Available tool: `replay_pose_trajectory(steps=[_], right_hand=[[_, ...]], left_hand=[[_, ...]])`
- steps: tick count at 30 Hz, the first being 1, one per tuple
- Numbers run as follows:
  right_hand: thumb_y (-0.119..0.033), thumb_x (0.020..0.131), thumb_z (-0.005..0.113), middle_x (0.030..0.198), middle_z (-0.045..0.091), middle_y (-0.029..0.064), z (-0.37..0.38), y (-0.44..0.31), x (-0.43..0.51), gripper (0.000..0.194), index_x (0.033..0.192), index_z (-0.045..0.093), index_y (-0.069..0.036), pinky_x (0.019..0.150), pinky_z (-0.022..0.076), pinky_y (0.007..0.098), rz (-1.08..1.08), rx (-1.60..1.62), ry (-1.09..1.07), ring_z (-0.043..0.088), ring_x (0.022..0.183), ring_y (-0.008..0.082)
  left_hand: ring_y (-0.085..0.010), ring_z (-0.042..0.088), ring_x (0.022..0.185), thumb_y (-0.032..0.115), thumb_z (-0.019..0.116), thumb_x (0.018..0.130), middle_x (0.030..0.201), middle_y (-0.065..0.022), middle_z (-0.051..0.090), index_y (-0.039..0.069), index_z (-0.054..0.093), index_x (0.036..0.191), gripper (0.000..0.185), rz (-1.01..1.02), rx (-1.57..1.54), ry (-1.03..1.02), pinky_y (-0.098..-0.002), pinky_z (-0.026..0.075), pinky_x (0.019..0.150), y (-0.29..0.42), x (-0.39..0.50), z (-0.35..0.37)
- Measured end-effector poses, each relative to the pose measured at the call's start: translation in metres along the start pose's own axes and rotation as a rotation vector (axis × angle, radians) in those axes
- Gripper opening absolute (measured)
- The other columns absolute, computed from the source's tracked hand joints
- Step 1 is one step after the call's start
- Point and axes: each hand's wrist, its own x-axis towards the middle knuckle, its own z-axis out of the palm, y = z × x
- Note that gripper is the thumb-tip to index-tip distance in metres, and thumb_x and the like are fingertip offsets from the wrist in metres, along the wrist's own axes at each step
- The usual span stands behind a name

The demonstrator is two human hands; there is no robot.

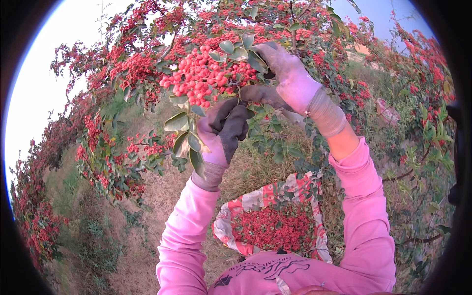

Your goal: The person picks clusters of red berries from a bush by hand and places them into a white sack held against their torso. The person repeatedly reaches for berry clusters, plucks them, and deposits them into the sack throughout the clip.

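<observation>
A dense cluster of red Sichuan pepper berries (202, 73) hangs on its branch at the upper middle, with green leaves (239, 53) above it. Below the cluster, my left hand (225, 127), in a dark-coated work glove, has its fingers closed at a thin green stem. More leaves (186, 132) hang in front of that wrist. My right hand (282, 79), gloved alike, curves around the cluster's right side. One of its digits reaches the stem beside my left fingertips; the upper fingertips are hidden behind leaves, so its hold is unclear.
A red-and-white patterned cloth bag (252, 201) lies spread on the ground by my body, holding a heap of picked red berries (274, 226). Berry-laden branches (136, 70) surround my hands. Bare twigs (420, 239) stick in from the right. A pinkish bag-like object (387, 111) sits farther off.
</observation>
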Motion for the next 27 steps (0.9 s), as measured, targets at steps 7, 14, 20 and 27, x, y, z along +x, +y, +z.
replay_pose_trajectory(steps=[7, 14, 20, 27], right_hand=[[-0.025, 0.081, 0.065, 0.088, 0.06, 0.0146, 0.0, -0.003, 0.017, 0.027, 0.099, 0.059, -0.007, 0.073, 0.0477, 0.04, -0.082, 0.278, -0.092, 0.06, 0.087, 0.0325], [-0.024, 0.083, 0.066, 0.065, 0.056, 0.0107, -0.011, -0.022, 0.002, 0.026, 0.099, 0.06, -0.004, 0.059, 0.0461, 0.0311, -0.035, -0.229, -0.16, 0.055, 0.059, 0.0136], [-0.031, 0.085, 0.059, 0.065, 0.059, 0.0127, -0.016, 0.0, 0.019, 0.026, 0.082, 0.06, -0.006, 0.055, 0.0454, 0.0369, 0.309, -0.008, -0.054, 0.06, 0.06, 0.0284], [-0.02, 0.086, 0.061, 0.076, 0.06, -0.0009, -0.004, 0.005, 0.006, 0.023, 0.101, 0.061, -0.003, 0.049, 0.0412, 0.019, 0.737, 0.898, -0.107, 0.054, 0.061, 0.0076]], left_hand=[[-0.0089, 0.047, 0.05, 0.012, 0.057, 0.085, 0.063, -0.0027, 0.053, -0.006, 0.059, 0.106, 0.027, -0.048, -0.023, 0.047, -0.0227, 0.035, 0.044, 0.007, -0.001, 0.0], [-0.0062, 0.04, 0.045, 0.015, 0.055, 0.085, 0.058, 0.0005, 0.049, -0.007, 0.059, 0.104, 0.029, -0.122, -0.02, 0.074, -0.0214, 0.031, 0.043, 0.014, -0.007, 0.003], [-0.0064, 0.041, 0.045, 0.014, 0.058, 0.085, 0.061, -0.0023, 0.054, -0.007, 0.059, 0.102, 0.027, -0.032, -0.031, 0.009, -0.0203, 0.033, 0.045, 0.008, -0.018, 0.002], [-0.0084, 0.051, 0.054, 0.004, 0.053, 0.087, 0.08, -0.0103, 0.065, -0.006, 0.059, 0.106, 0.022, -0.076, 0.108, 0.117, -0.0204, 0.041, 0.05, 0.004, -0.068, -0.038]])
